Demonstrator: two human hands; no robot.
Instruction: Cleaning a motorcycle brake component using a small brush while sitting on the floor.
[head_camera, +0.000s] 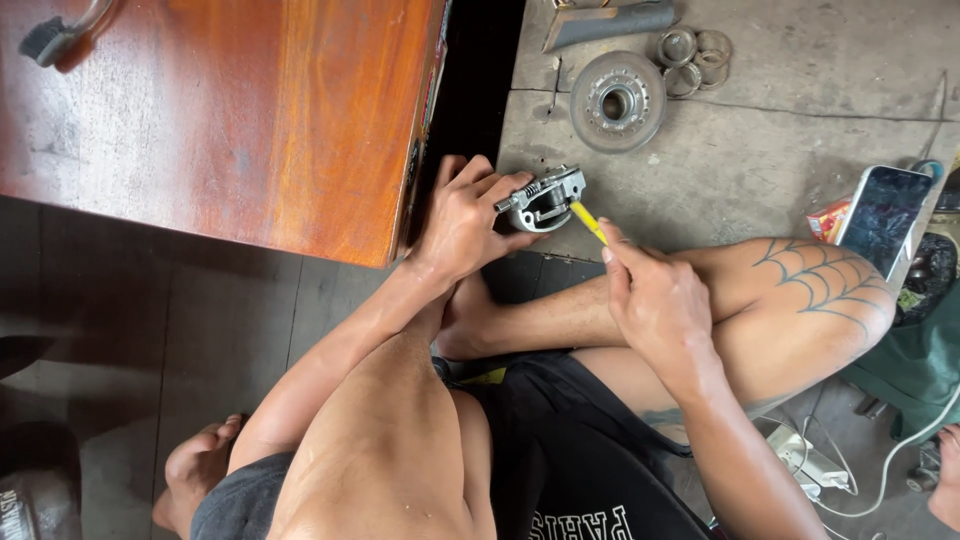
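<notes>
The left hand (465, 220) is wrapped around a small grey metal assembly (545, 198), a cast bracket with a coil spring along its top, held just above the concrete floor (800, 130) at the corner of the reddish wooden cabinet (250, 120). The right hand (655, 305) pinches a yellow-handled tool (590, 222), most likely a small screwdriver though its tip is hidden against the metal, with thumb and fingers closed narrow around the handle and the point pressed into the underside of the part. To do this well, the holding hand should keep the assembly braced and still, fingers clear of the spring, while the tool stays in line with whatever it bears on, so that it does not slip off towards the palm. The person sits on the floor with knees folded, and the right forearm rests along the tattooed knee (825, 280), which steadies the hand. Beyond the part lie a round metal hub (617, 100), a few loose rings (698, 58) and an angled metal bar (610, 22). A smartphone (884, 215) lies to the right beside a small red packet (828, 220), and a white cable (900, 450) trails past the leg. The cabinet edge crowds the left hand closely.
</notes>
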